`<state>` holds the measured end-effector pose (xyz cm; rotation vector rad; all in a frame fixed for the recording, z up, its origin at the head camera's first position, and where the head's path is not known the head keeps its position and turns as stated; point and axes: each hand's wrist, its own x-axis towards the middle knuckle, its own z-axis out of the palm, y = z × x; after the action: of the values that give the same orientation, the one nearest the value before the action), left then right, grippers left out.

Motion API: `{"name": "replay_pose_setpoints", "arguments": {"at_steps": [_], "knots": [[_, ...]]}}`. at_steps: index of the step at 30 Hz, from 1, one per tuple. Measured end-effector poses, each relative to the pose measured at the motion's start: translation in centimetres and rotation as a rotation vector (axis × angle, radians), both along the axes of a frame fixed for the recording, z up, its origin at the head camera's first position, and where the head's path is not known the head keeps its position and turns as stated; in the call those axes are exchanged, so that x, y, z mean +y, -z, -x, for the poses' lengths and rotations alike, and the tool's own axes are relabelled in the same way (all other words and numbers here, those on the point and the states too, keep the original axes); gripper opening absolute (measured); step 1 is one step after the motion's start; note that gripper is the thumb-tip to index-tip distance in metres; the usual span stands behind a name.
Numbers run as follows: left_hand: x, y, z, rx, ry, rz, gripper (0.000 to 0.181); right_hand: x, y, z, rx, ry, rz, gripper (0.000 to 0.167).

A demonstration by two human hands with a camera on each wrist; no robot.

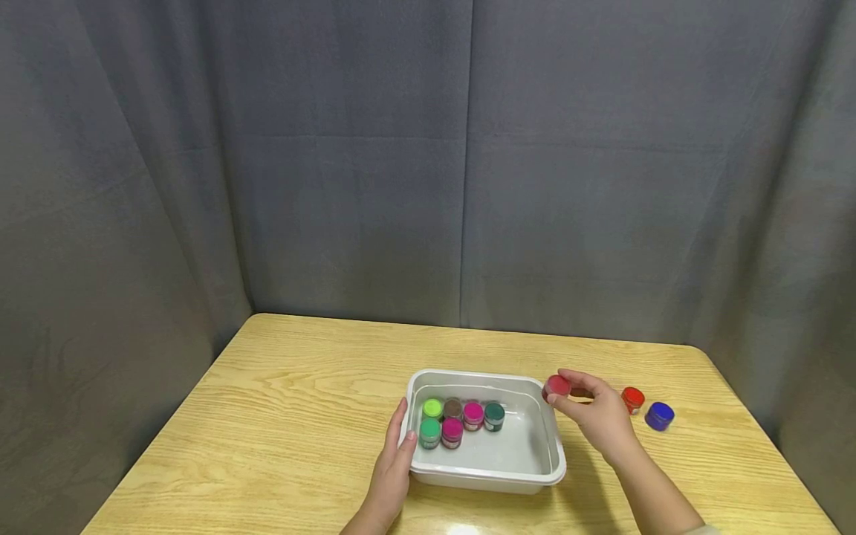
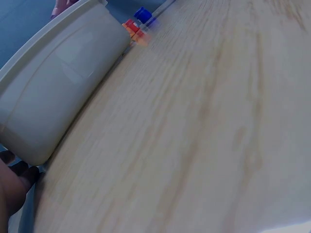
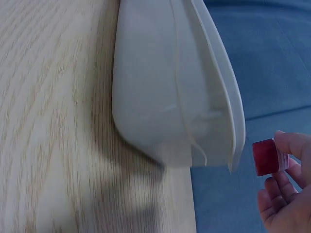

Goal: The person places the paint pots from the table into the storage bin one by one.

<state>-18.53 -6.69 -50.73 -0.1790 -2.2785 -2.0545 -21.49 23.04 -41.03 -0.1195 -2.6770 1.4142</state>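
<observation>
A white plastic tub [image 1: 528, 438] stands on the table with several small round jars in its left part: lime [image 1: 432, 408], brown [image 1: 452, 409], green [image 1: 430, 432], dark teal [image 1: 494, 416] and two magenta jars [image 1: 472, 415]. My left hand [image 1: 390, 468] holds the tub's left end, thumb at the rim and fingers along the outer wall. Over the tub's right rim, my right hand [image 1: 598, 416] pinches a small dark red jar [image 1: 557, 386] between thumb and fingers. The right wrist view shows that red jar [image 3: 266, 158] from the side, apart from the tub.
Right of the tub, a bright red jar [image 1: 632, 400] and a blue jar [image 1: 660, 416] stand close together on the wooden table [image 1: 287, 423]. Grey curtains [image 1: 348, 163] hang behind the table and at both sides.
</observation>
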Motion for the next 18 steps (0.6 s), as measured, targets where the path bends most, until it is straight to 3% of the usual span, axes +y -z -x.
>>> {"name": "replay_pose_setpoints", "arguments": {"at_steps": [18], "knots": [[0.0,0.0,0.3,-0.025,0.017,-0.012,0.052,-5.6,0.5,0.7,-0.033,-0.118,0.089,0.047]]}}
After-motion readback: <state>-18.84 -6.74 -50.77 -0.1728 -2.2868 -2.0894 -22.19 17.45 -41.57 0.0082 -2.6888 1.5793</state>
